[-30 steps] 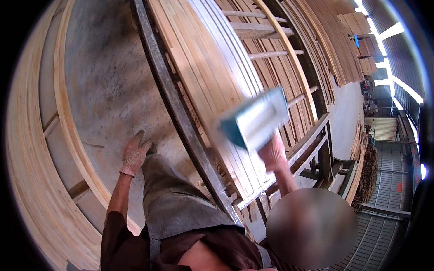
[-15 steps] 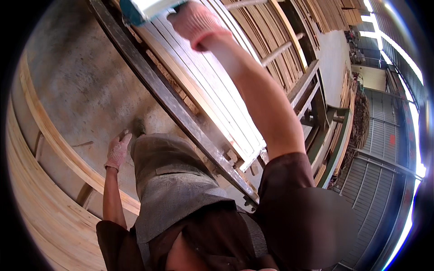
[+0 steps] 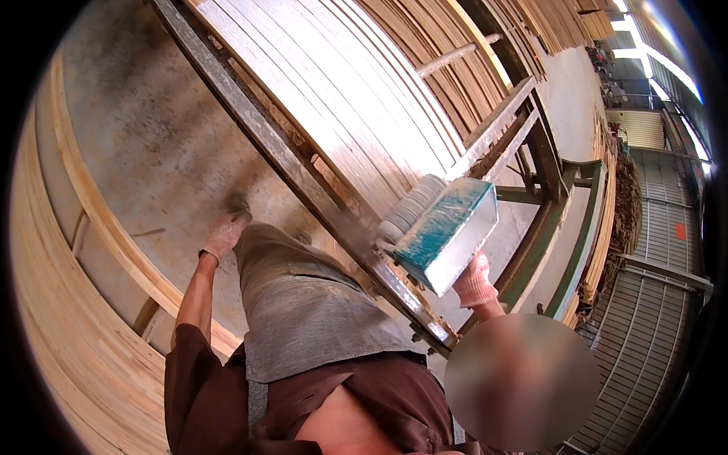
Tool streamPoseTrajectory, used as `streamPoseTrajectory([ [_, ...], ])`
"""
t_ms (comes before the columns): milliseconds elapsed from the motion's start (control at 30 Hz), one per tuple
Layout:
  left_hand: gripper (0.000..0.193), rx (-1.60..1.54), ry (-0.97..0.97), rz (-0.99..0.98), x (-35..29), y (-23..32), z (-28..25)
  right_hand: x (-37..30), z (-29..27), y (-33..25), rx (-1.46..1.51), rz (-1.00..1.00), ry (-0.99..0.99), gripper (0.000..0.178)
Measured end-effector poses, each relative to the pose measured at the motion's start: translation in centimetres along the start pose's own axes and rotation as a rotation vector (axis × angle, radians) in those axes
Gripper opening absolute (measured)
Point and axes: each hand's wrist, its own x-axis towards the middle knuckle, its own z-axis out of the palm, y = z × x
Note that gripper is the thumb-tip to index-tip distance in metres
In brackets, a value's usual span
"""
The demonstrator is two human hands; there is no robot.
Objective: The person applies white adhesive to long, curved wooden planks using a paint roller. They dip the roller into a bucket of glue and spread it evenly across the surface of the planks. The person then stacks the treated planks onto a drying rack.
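Note:
My right hand [image 3: 475, 283], in a pale pink knitted glove, grips a glue roller from its back end. The glue roller has a teal and white box-shaped hopper [image 3: 447, 231] with a ridged grey roller [image 3: 410, 208] along its front. It is at the near end of a row of boards [image 3: 334, 98] coated in wet, shiny white. Whether the roller touches the boards I cannot tell. My left hand [image 3: 225, 233], gloved alike, hangs beside my grey apron with its fingers stretched out, holding nothing.
A dark metal rail [image 3: 250, 125] runs along the near side of the boards. Bare wooden strips [image 3: 425, 45] lie beyond them. Long pale timber [image 3: 83, 326] stands at my left. On the right is a green metal frame [image 3: 550, 235], with a mesh panel [image 3: 652, 280] farther off.
My right hand has drawn the glue roller from the far top of the boards back to their near end. My left hand has shifted slightly right, closer to my apron.

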Motion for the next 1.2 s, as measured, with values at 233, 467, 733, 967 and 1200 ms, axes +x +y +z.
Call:
streamPoseTrajectory([
  [233,0.057,-0.028,0.006,-0.039,-4.5,-1.3,-0.2,-0.6,-5.8,3.2,0.254,0.1,-0.079,0.025],
  [467,0.059,-0.269,0.029,-0.231,-6.9,-8.8,-2.4,6.2,-7.7,1.0,-0.049,0.17,-0.246,0.018],
  [733,0.053,-0.89,-0.108,0.159,0.9,3.7,-12.7,13.3,-10.5,-1.7,-0.007,0.182,-0.229,0.018],
  [967,0.054,-0.268,-0.167,0.688,-0.5,26.0,-21.3,1.1,-6.2,2.2,-0.031,0.178,-0.231,0.027],
  [1200,0.049,0.405,-0.039,0.879,1.9,34.6,-18.1,0.4,0.9,4.6,1.136,0.634,0.377,0.014],
])
